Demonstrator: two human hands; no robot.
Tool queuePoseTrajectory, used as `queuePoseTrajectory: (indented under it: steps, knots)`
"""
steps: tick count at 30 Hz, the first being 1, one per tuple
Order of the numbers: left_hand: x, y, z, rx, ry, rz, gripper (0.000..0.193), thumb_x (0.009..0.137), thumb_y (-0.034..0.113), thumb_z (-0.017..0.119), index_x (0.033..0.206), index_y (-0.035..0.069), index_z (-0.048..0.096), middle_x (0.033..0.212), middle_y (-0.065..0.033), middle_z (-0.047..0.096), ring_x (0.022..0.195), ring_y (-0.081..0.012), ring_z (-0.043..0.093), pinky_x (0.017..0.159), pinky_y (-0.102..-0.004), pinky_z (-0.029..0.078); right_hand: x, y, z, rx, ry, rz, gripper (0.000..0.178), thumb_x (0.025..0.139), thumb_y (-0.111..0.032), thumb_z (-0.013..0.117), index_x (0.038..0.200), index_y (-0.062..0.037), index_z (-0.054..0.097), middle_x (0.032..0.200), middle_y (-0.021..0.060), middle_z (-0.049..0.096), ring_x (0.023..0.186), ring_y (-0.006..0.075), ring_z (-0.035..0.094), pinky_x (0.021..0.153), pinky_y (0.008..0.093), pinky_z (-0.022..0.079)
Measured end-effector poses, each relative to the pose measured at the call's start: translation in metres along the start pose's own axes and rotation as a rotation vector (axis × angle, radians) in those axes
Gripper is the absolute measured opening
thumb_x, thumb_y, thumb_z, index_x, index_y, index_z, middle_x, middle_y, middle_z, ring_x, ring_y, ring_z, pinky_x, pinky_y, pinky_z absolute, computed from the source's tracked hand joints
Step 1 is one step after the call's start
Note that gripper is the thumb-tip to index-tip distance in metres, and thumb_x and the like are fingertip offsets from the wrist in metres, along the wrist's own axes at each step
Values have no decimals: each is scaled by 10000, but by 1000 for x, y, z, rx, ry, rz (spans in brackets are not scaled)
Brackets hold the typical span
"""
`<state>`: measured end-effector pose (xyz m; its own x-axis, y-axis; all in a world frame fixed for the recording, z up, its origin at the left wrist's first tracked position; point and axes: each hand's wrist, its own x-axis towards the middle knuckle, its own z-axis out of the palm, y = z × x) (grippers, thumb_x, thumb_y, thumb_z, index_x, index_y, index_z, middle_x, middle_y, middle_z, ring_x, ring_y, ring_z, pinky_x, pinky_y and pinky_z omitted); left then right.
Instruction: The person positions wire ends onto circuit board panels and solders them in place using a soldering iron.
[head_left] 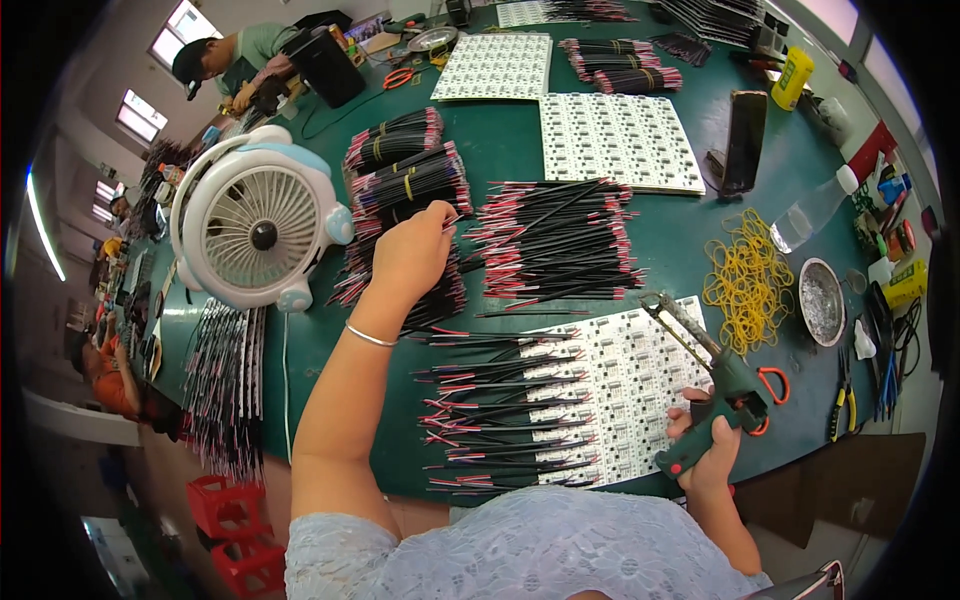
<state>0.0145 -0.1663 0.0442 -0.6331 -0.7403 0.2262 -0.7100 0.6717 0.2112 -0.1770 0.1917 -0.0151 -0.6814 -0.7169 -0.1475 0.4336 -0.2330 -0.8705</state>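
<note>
Green covers the table [312,350], on which, in the head view, a white fan [262,236], yellow rubber bands [745,290] and a metal dish [821,303] are set. Beyond the fan, a co-worker [240,60] in a dark cap is seen bent over; red stools [245,530] are stood on the floor at lower left. A white circuit-board sheet [640,360] is laid between the hands, nearer the body than the left one, with black wires [500,400] spread along its left part. By the right hand [712,460], fingers wrapped round the grip, a green soldering gun [738,395] is held over the sheet's right edge. The left hand [412,250] is reached out to tied wire bundles [405,170], its fingers drawn together; whether a wire is gripped cannot be told.
</note>
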Motion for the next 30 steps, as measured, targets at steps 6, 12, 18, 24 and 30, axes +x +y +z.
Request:
queuePoseTrajectory:
  steps: [6, 12, 18, 24, 30]
  knots:
    - [49, 78, 19, -94, -21, 187, 152, 873, 182, 558, 992, 92, 585, 898, -126, 641, 851, -329, 614, 715, -426, 483, -3, 7, -6, 93, 64, -17, 497, 864, -355, 541, 1221, -35, 407, 1104, 172, 555, 619, 183, 579, 786, 376, 495]
    - [73, 109, 65, -191, -29, 454, 255, 824, 187, 634, 1038, 57, 587, 958, -149, 608, 914, -333, 575, 793, -400, 473, -3, 8, -8, 132, 68, 9, 475, 886, -366, 508, 1233, -54, 416, 1115, 148, 554, 616, 176, 570, 789, 374, 483]
    - [47, 61, 9, -173, 137, 481, 324, 744, 168, 704, 1036, 64, 612, 969, -121, 596, 920, -323, 561, 806, -419, 453, 0, 9, -12, 155, 56, 33, 478, 883, -357, 519, 1227, -44, 411, 1115, 160, 557, 612, 185, 574, 782, 384, 487]
    - [-47, -44, -46, -56, -31, 340, 301, 640, 131, 759, 907, 116, 623, 977, -65, 573, 985, -288, 511, 841, -400, 391, 1, 7, -12, 158, 5, 1, 439, 944, -344, 420, 1269, -48, 415, 1173, 117, 532, 611, 138, 518, 811, 346, 447]
    - [-107, -56, -18, -86, -77, 216, 521, 595, 143, 794, 1075, 102, 596, 1099, -83, 548, 1061, -292, 488, 923, -403, 381, 2, 11, -7, 140, 5, -27, 438, 944, -340, 437, 1262, -40, 414, 1169, 137, 530, 621, 143, 526, 810, 348, 451]
